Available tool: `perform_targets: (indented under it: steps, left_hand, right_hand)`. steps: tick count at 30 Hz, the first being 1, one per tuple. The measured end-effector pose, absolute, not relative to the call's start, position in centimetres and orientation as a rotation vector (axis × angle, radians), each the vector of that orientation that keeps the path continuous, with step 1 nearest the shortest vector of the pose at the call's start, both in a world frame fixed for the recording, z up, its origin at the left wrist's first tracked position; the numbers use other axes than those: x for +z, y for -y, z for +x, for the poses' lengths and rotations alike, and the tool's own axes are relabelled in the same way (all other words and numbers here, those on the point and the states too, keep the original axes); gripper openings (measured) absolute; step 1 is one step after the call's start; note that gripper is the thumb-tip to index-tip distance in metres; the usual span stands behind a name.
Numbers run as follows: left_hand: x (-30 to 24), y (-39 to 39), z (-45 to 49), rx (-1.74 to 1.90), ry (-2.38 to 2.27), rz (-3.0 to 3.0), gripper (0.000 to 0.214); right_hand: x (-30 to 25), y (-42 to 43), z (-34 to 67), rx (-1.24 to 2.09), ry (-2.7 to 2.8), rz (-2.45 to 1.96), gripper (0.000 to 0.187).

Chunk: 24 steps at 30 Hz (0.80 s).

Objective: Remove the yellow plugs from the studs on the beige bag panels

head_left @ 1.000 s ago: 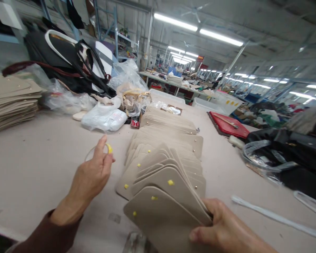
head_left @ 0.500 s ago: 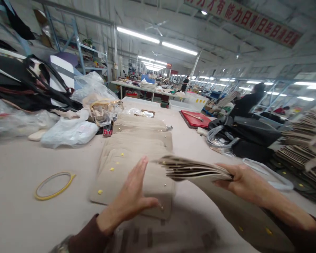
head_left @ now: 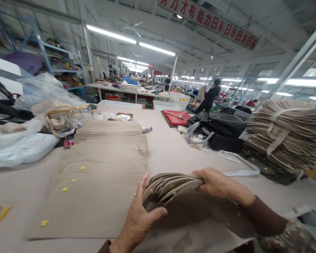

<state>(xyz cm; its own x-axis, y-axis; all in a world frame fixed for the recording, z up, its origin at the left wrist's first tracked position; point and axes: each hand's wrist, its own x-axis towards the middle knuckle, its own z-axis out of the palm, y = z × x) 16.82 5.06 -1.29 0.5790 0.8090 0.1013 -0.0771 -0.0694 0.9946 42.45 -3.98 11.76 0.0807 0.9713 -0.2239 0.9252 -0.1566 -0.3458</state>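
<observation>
A sheaf of taupe flat panels (head_left: pixel 177 182), several layers thick, is bowed upward between my hands. My left hand (head_left: pixel 144 214) closes on its left end, thumb below and fingers behind. On the upper right edge, my right hand (head_left: pixel 221 184) pinches the layers together, and the rest of the sheaf droops toward me. Small yellow marks and metal studs show on the panels. To the left, overlapping panels of the same kind (head_left: pixel 102 179) lie fanned out on the table (head_left: pixel 160 147), with yellow bits on the nearest one.
A tied pile of panels (head_left: pixel 287 133) stands at the right. Nearby are a black bag (head_left: pixel 218 124), a clear plastic strip (head_left: pixel 242 168) and a red folder-like item (head_left: pixel 176 117). Plastic bags (head_left: pixel 26 144) crowd the left; a yellow tape roll (head_left: pixel 1 216) is partly cut off. People stand farther back.
My left hand, open and apart before, now grips the sheaf's left end. The sheaf has come lower and bends into an arch. The view has turned right.
</observation>
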Motion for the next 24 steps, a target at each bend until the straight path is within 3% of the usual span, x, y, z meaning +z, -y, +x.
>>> perform_targets:
  steps: [5, 13, 18, 24]
  left_hand:
    - [-1.8, -4.1, 16.6, 0.798, -0.695, 1.525, 0.116]
    - [-1.9, -4.0, 17.2, 0.780, -0.651, 1.437, 0.113]
    - [-1.5, -4.8, 16.8, 0.734, -0.575, 1.471, 0.106]
    - [-1.5, -6.2, 16.9, 0.589, -0.392, 1.324, 0.101]
  right_hand:
    - [10.2, 4.2, 42.1, 0.488, 2.075, -2.309, 0.022]
    - [10.1, 7.6, 43.5, 0.454, 1.981, -2.323, 0.058]
    - [8.5, 10.1, 46.3, 0.266, 1.878, -2.361, 0.054]
    - [6.8, 11.7, 49.2, 0.392, 1.717, -2.322, 0.052]
